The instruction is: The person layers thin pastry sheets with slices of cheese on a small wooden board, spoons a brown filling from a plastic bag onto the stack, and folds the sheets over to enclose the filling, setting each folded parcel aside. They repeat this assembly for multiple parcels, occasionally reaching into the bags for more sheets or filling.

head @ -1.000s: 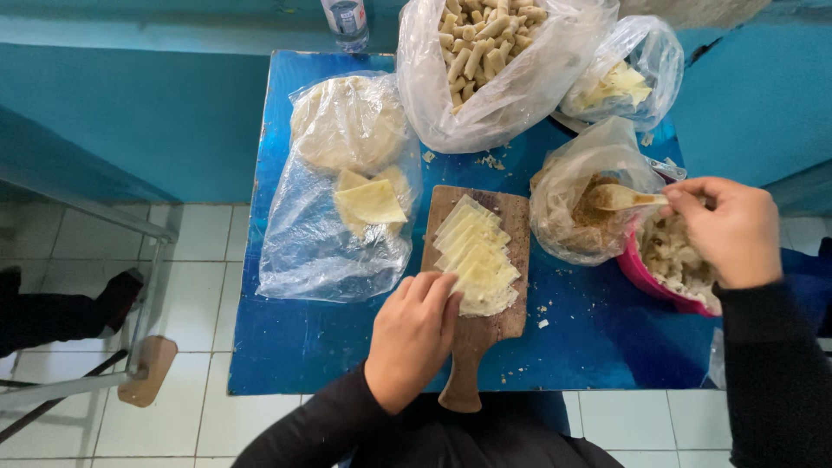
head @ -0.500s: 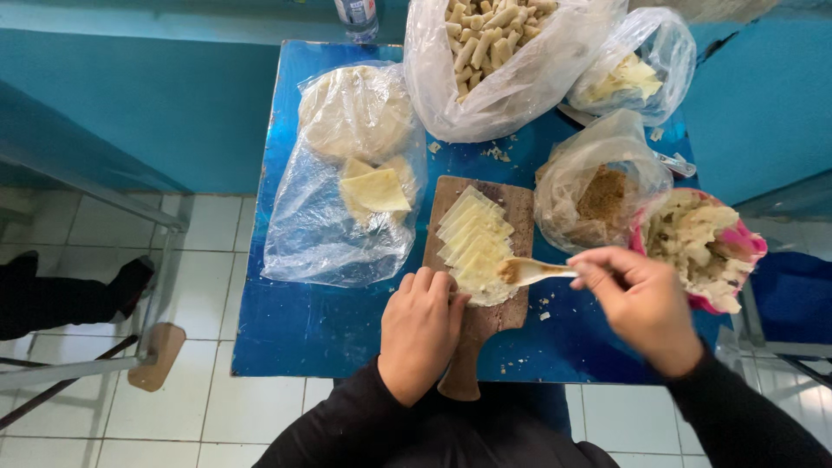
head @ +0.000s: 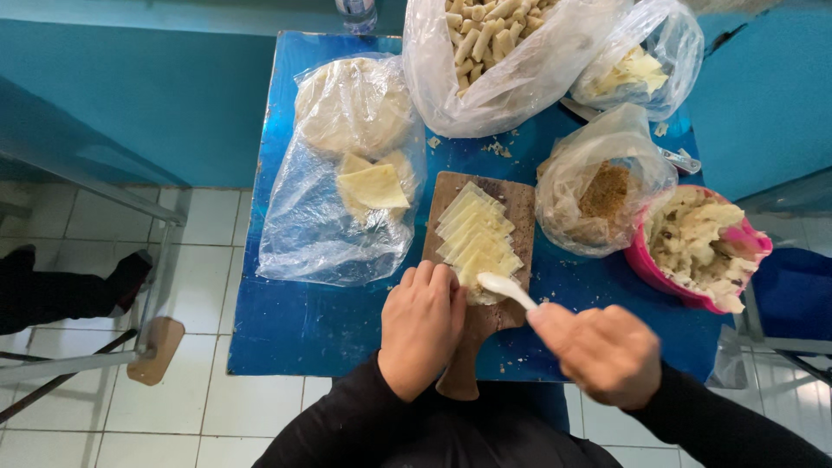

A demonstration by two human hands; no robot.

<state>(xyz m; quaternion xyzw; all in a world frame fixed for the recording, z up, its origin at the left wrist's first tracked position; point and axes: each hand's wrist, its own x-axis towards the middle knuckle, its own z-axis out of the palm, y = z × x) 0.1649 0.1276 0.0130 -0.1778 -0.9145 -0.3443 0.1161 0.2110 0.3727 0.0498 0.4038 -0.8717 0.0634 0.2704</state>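
White plastic spoon (head: 507, 289) held over the near end of a fanned stack of pale dough sheets (head: 477, 238), its bowl touching the lowest sheet. Sheets lie on a wooden cutting board (head: 520, 204) near the front edge of a blue table (head: 303, 321). Right hand (head: 602, 351) closed around the spoon handle. Left hand (head: 422, 325) flat, fingers together, pressing the board's near left edge beside the sheets. Right of the board: clear bag with brown crumbs (head: 602, 186), then pink bowl of chunky filling (head: 698, 243). Left: plastic bag with round flat dough (head: 351, 108). Behind: bag of finished rolls (head: 490, 39), smaller bag of pale pieces (head: 637, 61).
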